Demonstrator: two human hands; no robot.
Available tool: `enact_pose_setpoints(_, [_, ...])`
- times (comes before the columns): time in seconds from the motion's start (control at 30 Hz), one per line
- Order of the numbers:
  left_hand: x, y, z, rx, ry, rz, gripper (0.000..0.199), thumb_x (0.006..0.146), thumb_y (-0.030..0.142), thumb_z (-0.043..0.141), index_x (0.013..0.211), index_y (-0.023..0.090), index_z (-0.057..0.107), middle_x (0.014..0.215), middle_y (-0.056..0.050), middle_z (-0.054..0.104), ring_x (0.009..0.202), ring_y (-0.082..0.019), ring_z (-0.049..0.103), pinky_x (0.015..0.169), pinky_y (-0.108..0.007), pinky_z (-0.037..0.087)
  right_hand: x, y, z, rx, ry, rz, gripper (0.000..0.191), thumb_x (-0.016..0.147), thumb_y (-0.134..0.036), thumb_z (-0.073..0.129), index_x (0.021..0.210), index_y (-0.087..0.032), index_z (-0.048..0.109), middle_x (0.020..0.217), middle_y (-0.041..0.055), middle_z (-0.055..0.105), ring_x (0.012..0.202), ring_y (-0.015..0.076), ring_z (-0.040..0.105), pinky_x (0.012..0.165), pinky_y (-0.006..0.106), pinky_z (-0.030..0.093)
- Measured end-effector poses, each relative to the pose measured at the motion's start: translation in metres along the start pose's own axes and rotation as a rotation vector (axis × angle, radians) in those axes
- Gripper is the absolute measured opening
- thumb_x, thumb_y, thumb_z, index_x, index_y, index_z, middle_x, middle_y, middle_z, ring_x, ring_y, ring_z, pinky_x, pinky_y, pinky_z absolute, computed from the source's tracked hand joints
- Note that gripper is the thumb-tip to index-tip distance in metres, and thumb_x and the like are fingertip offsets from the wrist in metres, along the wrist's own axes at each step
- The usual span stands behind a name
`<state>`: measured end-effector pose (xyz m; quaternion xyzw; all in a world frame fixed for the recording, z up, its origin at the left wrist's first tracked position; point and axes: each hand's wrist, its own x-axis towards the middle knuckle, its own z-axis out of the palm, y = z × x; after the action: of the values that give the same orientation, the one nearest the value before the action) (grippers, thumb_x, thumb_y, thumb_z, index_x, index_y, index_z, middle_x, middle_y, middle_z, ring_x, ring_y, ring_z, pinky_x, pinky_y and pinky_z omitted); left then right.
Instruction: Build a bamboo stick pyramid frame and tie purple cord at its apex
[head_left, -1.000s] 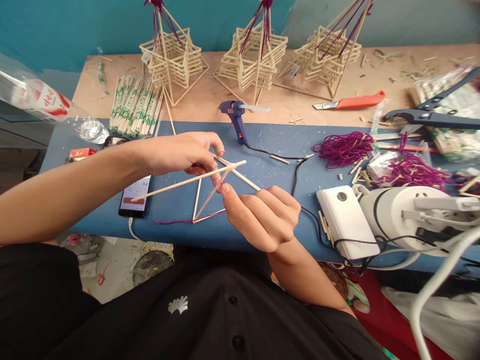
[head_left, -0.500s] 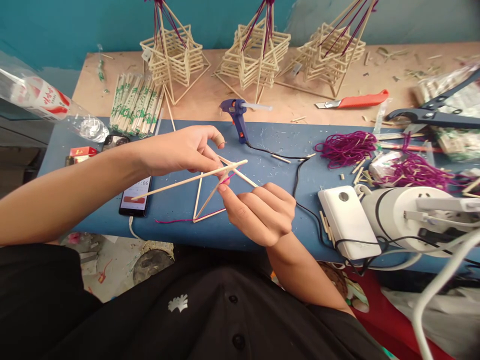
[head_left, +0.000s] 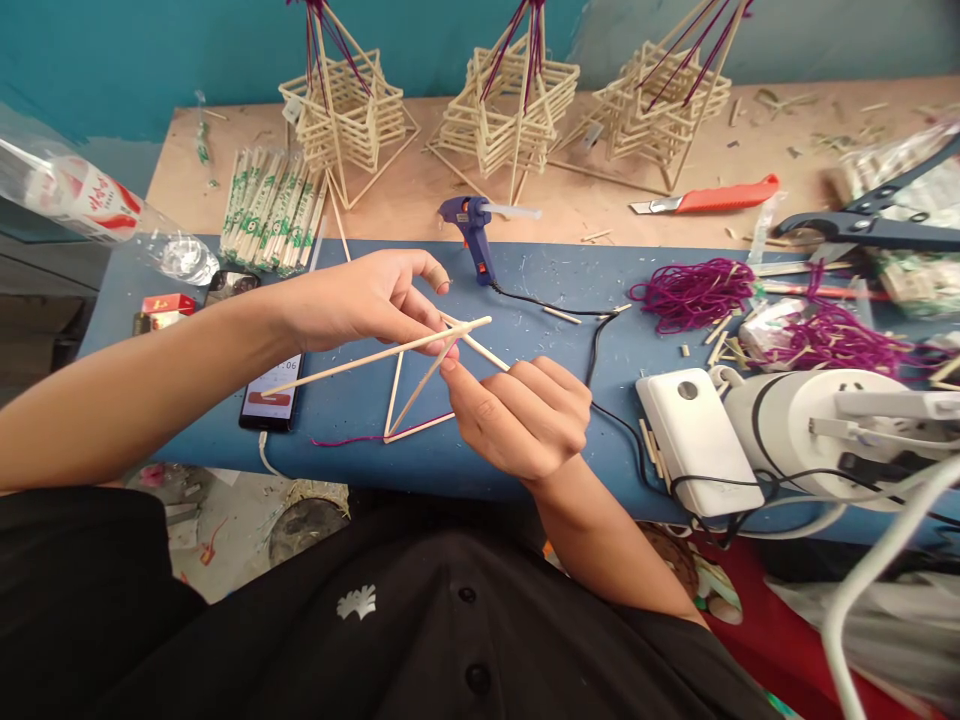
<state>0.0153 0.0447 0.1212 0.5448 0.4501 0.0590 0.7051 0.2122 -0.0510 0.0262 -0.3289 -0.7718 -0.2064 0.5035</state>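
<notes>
A frame of thin wooden sticks joined at corners stands over the blue table in front of me. My left hand is closed on it from the left, thumb and fingers near the upper joint where the sticks cross. My right hand is closed in a pinch just below that joint, its thumb and forefinger on purple string that is mostly hidden by the fingertips. A loose end of purple string lies by the frame's lower left corner. One long stick slants from the joint over a phone.
A hot glue gun lies beyond the hands. Three stick lanterns stand at the back. Right are a box cutter, purple string bundles, a white power bank and a power strip. Packed sticks lie left.
My right fingertips have shifted up slightly against the joint, and the purple string there shows less. The frame has moved very slightly left. My left hand keeps its hold.
</notes>
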Motion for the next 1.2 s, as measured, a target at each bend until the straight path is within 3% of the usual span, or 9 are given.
enact_pose_setpoints(0.27, [0.002,-0.003,0.001,-0.002,0.091,0.021,0.067,0.065,0.023,0.097,0.112,0.022,0.049,0.079,-0.003,0.081,0.091,-0.022,0.081,0.078,-0.028,0.05,0.003,0.001,-0.001,0.001,-0.053,0.025,0.02,0.09,-0.005,0.077,0.107,-0.015,0.082,0.055,-0.0067,0.049,0.06,0.0131,0.032,0.058,0.036,0.023])
enact_pose_setpoints(0.4, [-0.004,-0.006,-0.002,0.001,0.154,0.072,0.065,0.067,0.023,0.094,0.111,0.022,0.046,0.079,0.0,0.08,0.086,-0.019,0.08,0.081,-0.029,0.053,0.003,-0.003,-0.006,0.05,-0.057,0.101,0.022,0.094,-0.013,0.069,0.114,-0.012,0.077,0.063,-0.0028,0.064,0.059,0.0136,0.044,0.059,0.035,0.033])
enact_pose_setpoints(0.53, [-0.016,-0.005,-0.002,0.066,0.313,0.156,0.066,0.068,0.029,0.096,0.109,0.023,0.046,0.084,-0.001,0.081,0.09,-0.021,0.079,0.086,-0.033,0.054,0.011,-0.003,-0.013,0.078,0.008,0.25,0.018,0.092,-0.013,0.066,0.107,-0.018,0.076,0.086,0.0052,0.078,0.082,0.0195,0.067,0.08,0.036,0.054])
enact_pose_setpoints(0.6, [-0.023,-0.001,0.002,0.145,0.417,0.222,0.063,0.07,0.033,0.096,0.109,0.024,0.048,0.088,0.001,0.081,0.091,-0.019,0.075,0.084,-0.033,0.05,0.019,-0.001,-0.017,0.074,0.069,0.302,0.015,0.091,-0.013,0.066,0.101,-0.02,0.076,0.089,0.0058,0.076,0.085,0.0203,0.067,0.085,0.04,0.054])
enact_pose_setpoints(0.7, [-0.033,0.011,0.012,0.264,0.533,0.331,0.059,0.073,0.037,0.095,0.108,0.027,0.049,0.088,0.004,0.081,0.075,-0.014,0.062,0.071,-0.034,0.04,0.035,0.006,-0.023,0.097,0.127,0.395,0.012,0.094,-0.015,0.067,0.098,-0.019,0.077,0.094,0.0079,0.073,0.091,0.0219,0.069,0.09,0.045,0.054])
enact_pose_setpoints(0.83, [-0.046,0.027,0.029,0.435,0.574,0.42,0.051,0.08,0.036,0.091,0.113,0.027,0.053,0.091,0.002,0.08,0.071,-0.013,0.059,0.067,-0.034,0.04,0.055,0.012,-0.035,0.296,0.133,0.466,0.017,0.1,-0.017,0.063,0.106,-0.018,0.079,0.104,0.0099,0.076,0.109,0.0255,0.073,0.109,0.055,0.058])
enact_pose_setpoints(1.0, [-0.053,0.032,0.04,0.604,0.597,0.619,0.029,0.085,0.037,0.088,0.103,0.023,0.07,0.107,-0.003,0.075,0.083,-0.015,0.07,0.063,-0.029,0.048,0.072,0.009,-0.044,0.369,-0.025,0.509,0.032,0.1,-0.02,0.075,0.132,-0.022,0.077,0.119,0.0094,0.08,0.096,0.0204,0.078,0.08,0.038,0.067])
enact_pose_setpoints(1.1, [-0.052,0.028,0.042,0.678,0.658,0.814,0.022,0.081,0.035,0.091,0.091,0.022,0.075,0.123,-0.004,0.071,0.076,-0.012,0.067,0.056,-0.029,0.05,0.076,0.005,-0.043,0.422,-0.001,0.488,0.021,0.097,-0.013,0.078,0.115,-0.023,0.083,0.102,0.0045,0.083,0.079,0.0153,0.076,0.069,0.032,0.065])
enact_pose_setpoints(1.2, [-0.051,0.023,0.044,0.753,0.694,0.865,0.017,0.081,0.031,0.089,0.086,0.022,0.076,0.123,-0.005,0.072,0.073,-0.012,0.066,0.058,-0.031,0.054,0.077,0.002,-0.045,0.375,0.023,0.443,0.016,0.096,-0.007,0.077,0.096,-0.022,0.083,0.086,0.0029,0.082,0.073,0.0149,0.073,0.065,0.033,0.062])
